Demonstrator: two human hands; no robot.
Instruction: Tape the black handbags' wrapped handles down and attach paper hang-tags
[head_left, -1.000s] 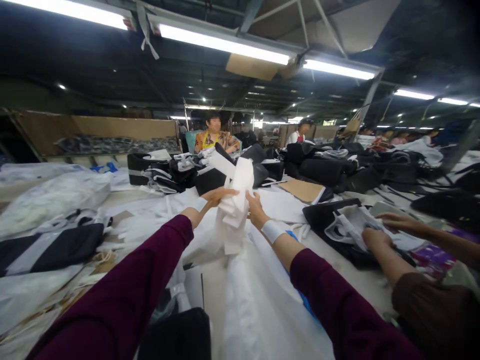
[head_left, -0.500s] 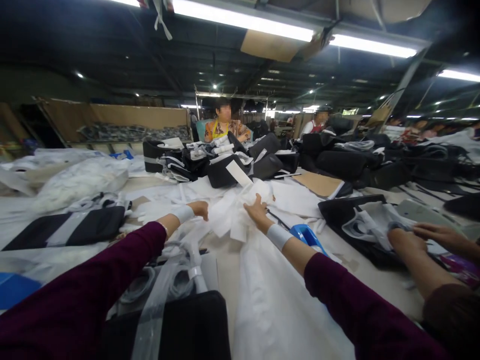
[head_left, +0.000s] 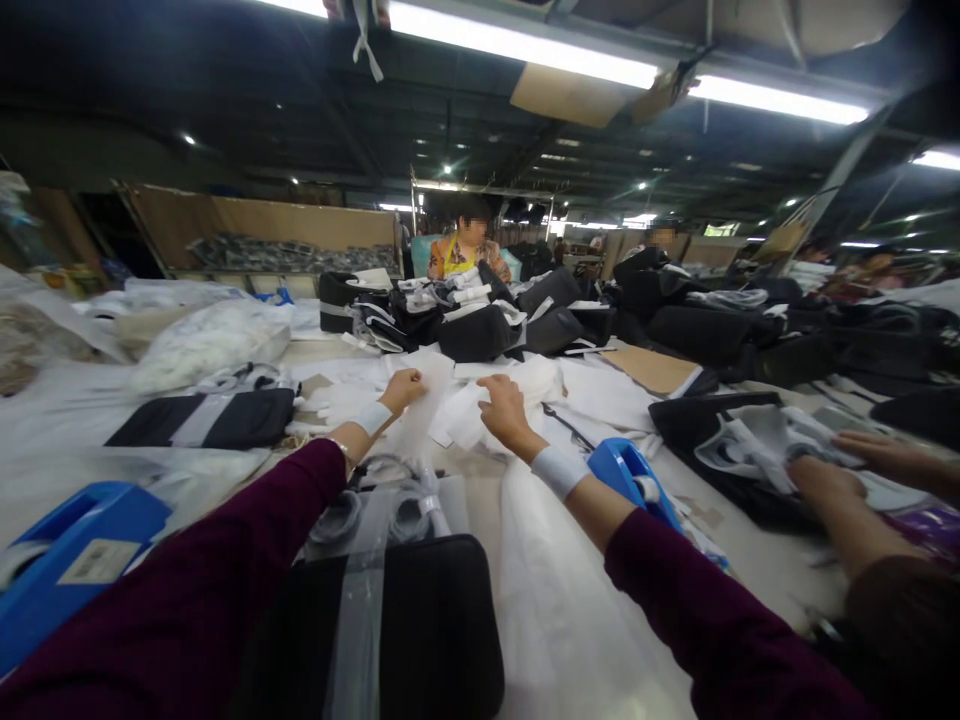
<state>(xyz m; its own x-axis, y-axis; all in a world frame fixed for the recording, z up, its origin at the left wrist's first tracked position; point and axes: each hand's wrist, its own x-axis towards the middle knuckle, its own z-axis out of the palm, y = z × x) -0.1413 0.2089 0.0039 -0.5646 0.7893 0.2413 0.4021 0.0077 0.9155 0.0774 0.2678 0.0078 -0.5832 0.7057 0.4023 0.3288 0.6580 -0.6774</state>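
Note:
My left hand (head_left: pixel 403 392) pinches the edge of a thin white sheet (head_left: pixel 433 385), which hangs down above the table. To its right, my right hand (head_left: pixel 504 412) has its fingers apart beside a loose pile of white sheets (head_left: pixel 541 380); whether it touches them I cannot tell. A black padded case (head_left: pixel 442 620) lies in front of me below my hands, with a translucent band (head_left: pixel 358 610) across it. Coiled grey tubing or cord (head_left: pixel 411 515) sits at its far edge.
Blue tape dispensers stand at left (head_left: pixel 82 560) and right (head_left: pixel 637 480). White plastic film (head_left: pixel 555 580) lies beside the case. Black cases (head_left: pixel 472 335) are heaped ahead. A co-worker's hands (head_left: pixel 832 480) handle a black case at right. Another person (head_left: pixel 461 255) is across the table.
My left hand has closed on a white sheet and lifted it out of the pile. My right hand stays near the pile, fingers apart. The view has swung slightly left.

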